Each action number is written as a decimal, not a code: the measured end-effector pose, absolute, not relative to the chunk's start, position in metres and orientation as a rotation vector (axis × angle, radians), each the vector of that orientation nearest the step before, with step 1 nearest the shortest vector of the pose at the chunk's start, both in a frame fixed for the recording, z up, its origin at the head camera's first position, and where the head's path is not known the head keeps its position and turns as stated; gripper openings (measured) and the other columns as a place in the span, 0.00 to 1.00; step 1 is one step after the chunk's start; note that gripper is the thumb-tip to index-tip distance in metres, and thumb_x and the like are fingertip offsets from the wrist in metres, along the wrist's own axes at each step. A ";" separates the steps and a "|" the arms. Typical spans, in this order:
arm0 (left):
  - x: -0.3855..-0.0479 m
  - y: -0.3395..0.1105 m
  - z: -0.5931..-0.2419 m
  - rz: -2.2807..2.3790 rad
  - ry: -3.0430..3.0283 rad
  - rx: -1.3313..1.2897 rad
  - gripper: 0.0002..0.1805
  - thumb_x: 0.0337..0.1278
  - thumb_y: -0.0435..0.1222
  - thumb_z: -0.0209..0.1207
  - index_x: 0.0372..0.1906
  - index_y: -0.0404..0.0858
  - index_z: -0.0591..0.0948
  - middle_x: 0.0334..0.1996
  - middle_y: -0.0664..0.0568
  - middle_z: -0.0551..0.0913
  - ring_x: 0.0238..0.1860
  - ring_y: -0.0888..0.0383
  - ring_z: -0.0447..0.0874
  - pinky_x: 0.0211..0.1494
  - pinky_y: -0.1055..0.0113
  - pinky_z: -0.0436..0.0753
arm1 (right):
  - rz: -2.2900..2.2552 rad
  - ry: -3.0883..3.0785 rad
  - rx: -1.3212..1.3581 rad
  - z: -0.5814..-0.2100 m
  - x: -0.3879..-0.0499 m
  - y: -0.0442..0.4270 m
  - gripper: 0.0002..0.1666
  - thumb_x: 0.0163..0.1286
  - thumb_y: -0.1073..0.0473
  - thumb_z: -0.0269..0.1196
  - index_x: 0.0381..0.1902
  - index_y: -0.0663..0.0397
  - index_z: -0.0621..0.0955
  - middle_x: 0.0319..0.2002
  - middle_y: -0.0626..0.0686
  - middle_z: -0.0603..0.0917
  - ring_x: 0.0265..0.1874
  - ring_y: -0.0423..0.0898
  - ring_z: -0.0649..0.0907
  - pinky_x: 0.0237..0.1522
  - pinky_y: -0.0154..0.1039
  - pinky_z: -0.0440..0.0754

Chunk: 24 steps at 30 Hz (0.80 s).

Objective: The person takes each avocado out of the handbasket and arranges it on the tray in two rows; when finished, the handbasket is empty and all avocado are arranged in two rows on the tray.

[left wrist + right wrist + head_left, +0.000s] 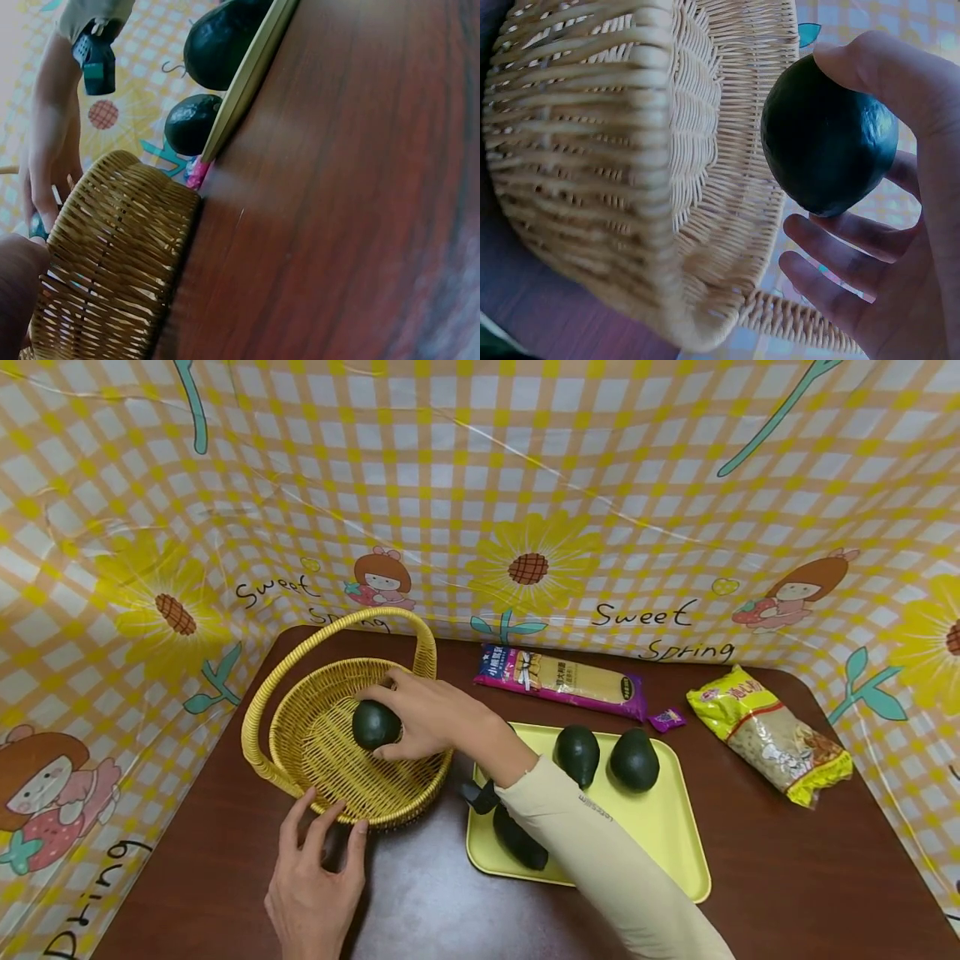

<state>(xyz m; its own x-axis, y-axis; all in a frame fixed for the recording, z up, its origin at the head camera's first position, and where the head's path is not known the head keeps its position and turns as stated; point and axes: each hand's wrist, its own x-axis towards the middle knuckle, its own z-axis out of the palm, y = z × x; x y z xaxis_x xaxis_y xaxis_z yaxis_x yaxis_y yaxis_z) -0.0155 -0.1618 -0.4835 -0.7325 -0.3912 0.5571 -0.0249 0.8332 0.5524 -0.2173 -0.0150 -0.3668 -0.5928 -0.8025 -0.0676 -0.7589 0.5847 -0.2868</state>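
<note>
A dark green avocado (829,139) is in my right hand (420,714), pinched between thumb and fingers over the inside of the yellow wicker basket (322,768). From the right wrist view, the avocado hangs above the basket's rim level, with the lower fingers spread apart from it. My left hand (315,877) is at the basket's near side, its fingertips at the rim. The left wrist view catches only part of that hand, by the woven wall. Right of the basket, a yellow tray (660,852) bears several more avocados (634,761), partly hidden by my right forearm.
Behind the tray lies a purple pasta packet (558,681) with a small purple sachet (667,719) beside it. A yellow-ended bag (772,735) is at the right. The basket's tall handle (330,631) arches over it. Checked cloth surrounds the brown table (810,877).
</note>
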 end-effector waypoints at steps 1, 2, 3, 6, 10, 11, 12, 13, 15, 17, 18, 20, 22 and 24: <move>-0.015 -0.162 -0.483 -0.685 -2.314 0.303 0.19 0.57 0.43 0.80 0.51 0.40 0.92 0.67 0.43 0.82 0.22 0.47 0.84 0.17 0.57 0.73 | -0.347 2.628 -1.309 -0.366 -0.216 -0.012 0.49 0.67 0.34 0.74 0.81 0.35 0.71 0.72 0.57 0.73 0.58 0.50 0.84 0.53 0.48 0.86; -0.015 -0.162 -0.483 -0.684 -2.314 0.302 0.19 0.57 0.43 0.80 0.51 0.39 0.92 0.67 0.43 0.82 0.22 0.47 0.83 0.16 0.58 0.73 | -0.358 2.629 -1.308 -0.366 -0.215 -0.010 0.49 0.67 0.34 0.74 0.81 0.36 0.71 0.71 0.57 0.73 0.57 0.50 0.84 0.53 0.48 0.86; -0.015 -0.162 -0.483 -0.685 -2.313 0.301 0.19 0.57 0.42 0.80 0.51 0.40 0.92 0.67 0.43 0.82 0.21 0.48 0.83 0.16 0.59 0.72 | -0.369 2.630 -1.305 -0.365 -0.213 -0.007 0.49 0.67 0.34 0.75 0.81 0.36 0.71 0.71 0.57 0.73 0.57 0.50 0.84 0.52 0.48 0.86; -0.015 -0.162 -0.483 -0.686 -2.312 0.297 0.19 0.56 0.42 0.80 0.51 0.39 0.92 0.66 0.43 0.82 0.19 0.50 0.81 0.16 0.61 0.71 | -0.390 2.636 -1.296 -0.363 -0.208 0.001 0.49 0.67 0.35 0.75 0.81 0.34 0.71 0.71 0.56 0.73 0.57 0.50 0.84 0.50 0.48 0.87; -0.015 -0.162 -0.483 -0.684 -2.316 0.302 0.19 0.56 0.42 0.80 0.51 0.40 0.91 0.66 0.43 0.82 0.19 0.52 0.79 0.17 0.62 0.71 | -0.416 2.655 -1.302 -0.359 -0.200 0.014 0.49 0.66 0.34 0.75 0.81 0.33 0.71 0.71 0.55 0.73 0.58 0.50 0.84 0.51 0.48 0.87; -0.015 -0.162 -0.483 -0.683 -2.317 0.304 0.19 0.56 0.42 0.80 0.51 0.40 0.91 0.66 0.43 0.82 0.19 0.53 0.79 0.17 0.62 0.71 | -0.427 2.660 -1.309 -0.359 -0.198 0.017 0.49 0.65 0.34 0.75 0.80 0.34 0.72 0.71 0.55 0.74 0.58 0.50 0.84 0.51 0.49 0.87; -0.015 -0.162 -0.483 -0.683 -2.319 0.307 0.19 0.56 0.42 0.80 0.51 0.40 0.92 0.66 0.43 0.82 0.19 0.53 0.79 0.17 0.62 0.70 | -0.433 2.667 -1.315 -0.359 -0.197 0.020 0.49 0.65 0.34 0.75 0.80 0.34 0.72 0.71 0.55 0.74 0.57 0.50 0.84 0.50 0.48 0.87; -0.015 -0.162 -0.483 -0.684 -2.320 0.307 0.19 0.56 0.42 0.80 0.51 0.40 0.92 0.66 0.42 0.82 0.19 0.53 0.79 0.17 0.62 0.70 | -0.440 2.674 -1.320 -0.358 -0.195 0.024 0.49 0.65 0.34 0.76 0.80 0.34 0.72 0.71 0.55 0.74 0.57 0.50 0.85 0.50 0.48 0.87; -0.015 -0.162 -0.483 -0.688 -2.319 0.306 0.19 0.56 0.42 0.80 0.51 0.39 0.91 0.66 0.42 0.82 0.19 0.53 0.79 0.17 0.62 0.70 | -0.460 2.683 -1.329 -0.357 -0.191 0.031 0.49 0.64 0.35 0.76 0.80 0.35 0.72 0.71 0.56 0.74 0.56 0.50 0.85 0.50 0.48 0.87; -0.015 -0.162 -0.483 -0.695 -2.317 0.303 0.19 0.56 0.42 0.80 0.51 0.39 0.92 0.66 0.42 0.82 0.19 0.53 0.79 0.17 0.63 0.70 | -0.477 2.691 -1.335 -0.357 -0.187 0.038 0.48 0.65 0.36 0.76 0.79 0.36 0.73 0.71 0.57 0.74 0.54 0.50 0.85 0.50 0.48 0.86; -0.014 -0.162 -0.483 -0.697 -2.316 0.302 0.19 0.57 0.42 0.80 0.51 0.40 0.92 0.66 0.42 0.82 0.19 0.53 0.79 0.17 0.63 0.70 | -0.481 2.697 -1.338 -0.356 -0.185 0.042 0.48 0.65 0.36 0.76 0.79 0.36 0.73 0.71 0.57 0.74 0.53 0.50 0.85 0.50 0.47 0.86; -0.014 -0.162 -0.483 -0.703 -2.314 0.300 0.19 0.57 0.42 0.80 0.51 0.40 0.92 0.67 0.42 0.82 0.19 0.53 0.79 0.17 0.63 0.70 | -0.499 2.706 -1.345 -0.355 -0.180 0.050 0.47 0.65 0.37 0.76 0.79 0.37 0.74 0.70 0.57 0.75 0.53 0.51 0.85 0.50 0.47 0.85; -0.014 -0.162 -0.483 -0.710 -2.312 0.296 0.19 0.57 0.42 0.80 0.51 0.40 0.92 0.67 0.43 0.82 0.19 0.53 0.79 0.17 0.64 0.70 | -0.514 2.722 -1.349 -0.353 -0.176 0.057 0.46 0.64 0.38 0.76 0.77 0.38 0.75 0.69 0.58 0.75 0.53 0.51 0.85 0.50 0.47 0.85; -0.014 -0.163 -0.483 -0.714 -2.314 0.299 0.19 0.58 0.43 0.79 0.52 0.40 0.92 0.67 0.43 0.82 0.20 0.53 0.80 0.17 0.64 0.70 | -0.531 2.737 -1.347 -0.352 -0.171 0.064 0.46 0.63 0.39 0.77 0.77 0.38 0.76 0.68 0.58 0.76 0.53 0.50 0.85 0.49 0.47 0.85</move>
<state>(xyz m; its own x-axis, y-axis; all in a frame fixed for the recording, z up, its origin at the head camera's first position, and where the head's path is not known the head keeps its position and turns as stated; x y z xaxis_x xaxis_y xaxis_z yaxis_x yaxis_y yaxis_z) -0.0139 -0.1625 -0.4831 -0.7374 -0.3934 0.5490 -0.0159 0.8227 0.5682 -0.1714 0.0643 -0.3521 -0.6209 -0.7762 0.1091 -0.7608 0.5632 -0.3225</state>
